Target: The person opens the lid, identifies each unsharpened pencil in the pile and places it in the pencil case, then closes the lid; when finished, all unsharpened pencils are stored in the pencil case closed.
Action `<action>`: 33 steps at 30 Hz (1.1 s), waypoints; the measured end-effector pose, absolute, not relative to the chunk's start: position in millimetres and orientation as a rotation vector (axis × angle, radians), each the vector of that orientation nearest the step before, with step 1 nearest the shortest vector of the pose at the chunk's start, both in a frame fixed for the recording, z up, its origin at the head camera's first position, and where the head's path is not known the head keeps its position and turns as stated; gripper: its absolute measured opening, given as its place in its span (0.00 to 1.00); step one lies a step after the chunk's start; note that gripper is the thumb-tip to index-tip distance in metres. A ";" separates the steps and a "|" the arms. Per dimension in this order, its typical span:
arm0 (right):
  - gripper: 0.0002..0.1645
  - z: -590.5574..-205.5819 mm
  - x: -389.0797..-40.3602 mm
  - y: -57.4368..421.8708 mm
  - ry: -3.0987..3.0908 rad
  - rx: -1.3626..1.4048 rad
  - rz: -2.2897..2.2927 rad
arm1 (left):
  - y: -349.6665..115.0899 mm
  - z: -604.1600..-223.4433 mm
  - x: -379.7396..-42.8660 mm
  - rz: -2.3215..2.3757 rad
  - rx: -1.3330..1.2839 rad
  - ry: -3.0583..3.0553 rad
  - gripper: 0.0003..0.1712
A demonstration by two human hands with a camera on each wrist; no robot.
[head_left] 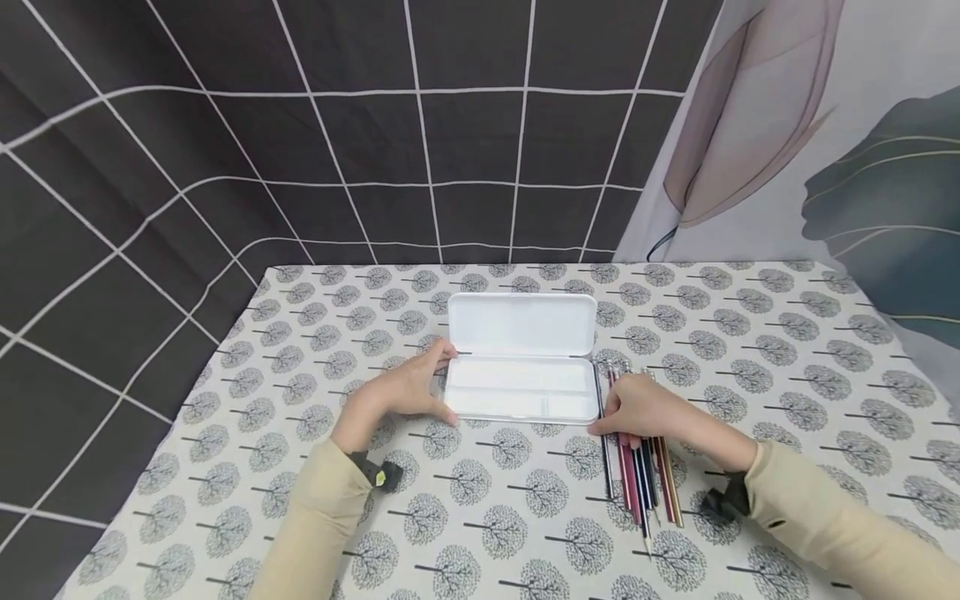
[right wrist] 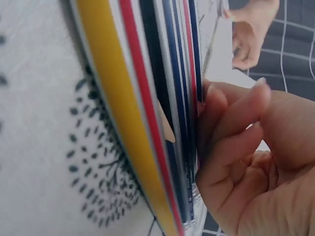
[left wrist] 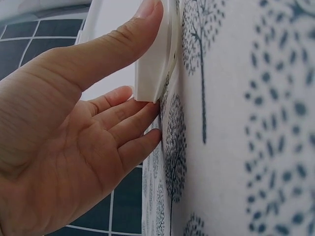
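An open white pencil case (head_left: 522, 327) lies on the table, its lid folded back to the far side and its compartments bare. My left hand (head_left: 408, 385) spans the case's left end, thumb at the near corner and fingers by the hinge. The left wrist view shows this thumb (left wrist: 130, 37) along the case wall. Over a bundle of colored pencils (head_left: 637, 483), my right hand (head_left: 648, 406) has its thumb tip at the case's near right corner. Its other fingers (right wrist: 236, 118) are curled beside the pencils; I cannot tell whether they hold anything.
A dark pencil (head_left: 606, 467) lies along the right side of the case, apart from the main bundle. The cloth (head_left: 450, 550) has a tree print. A dark grid curtain (head_left: 472, 133) hangs behind the table, with a leaf-patterned curtain (head_left: 757, 108) at the right.
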State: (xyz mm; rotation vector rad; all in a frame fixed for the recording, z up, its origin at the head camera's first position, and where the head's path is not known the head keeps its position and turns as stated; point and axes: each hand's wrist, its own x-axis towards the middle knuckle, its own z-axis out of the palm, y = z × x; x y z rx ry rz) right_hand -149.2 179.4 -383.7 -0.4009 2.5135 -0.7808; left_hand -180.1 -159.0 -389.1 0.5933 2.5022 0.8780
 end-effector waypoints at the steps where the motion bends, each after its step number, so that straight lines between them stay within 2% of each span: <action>1: 0.20 -384.5 -151.4 181.1 2.478 -0.394 -0.802 | -159.1 -389.0 -180.1 0.876 0.592 2.505 0.54; 9: 0.19 -375.2 -162.5 207.7 2.186 -0.300 -1.071 | -159.4 -391.6 -181.7 0.856 0.574 2.511 0.55; 17: 0.14 -350.6 -175.7 217.9 2.301 -0.505 -1.270 | -160.1 -392.7 -181.4 0.866 0.579 2.502 0.57; 23: 0.15 -354.4 -189.4 194.5 2.711 -0.574 -1.208 | -161.5 -393.3 -180.3 0.862 0.617 2.514 0.60; 29: 0.09 -364.8 -198.6 187.2 2.782 -0.893 -1.025 | -161.5 -393.2 -180.2 0.867 0.628 2.519 0.58; 33: 0.08 -367.9 -200.3 184.5 2.802 -1.002 -0.877 | -159.5 -390.6 -180.4 0.844 0.614 2.525 0.55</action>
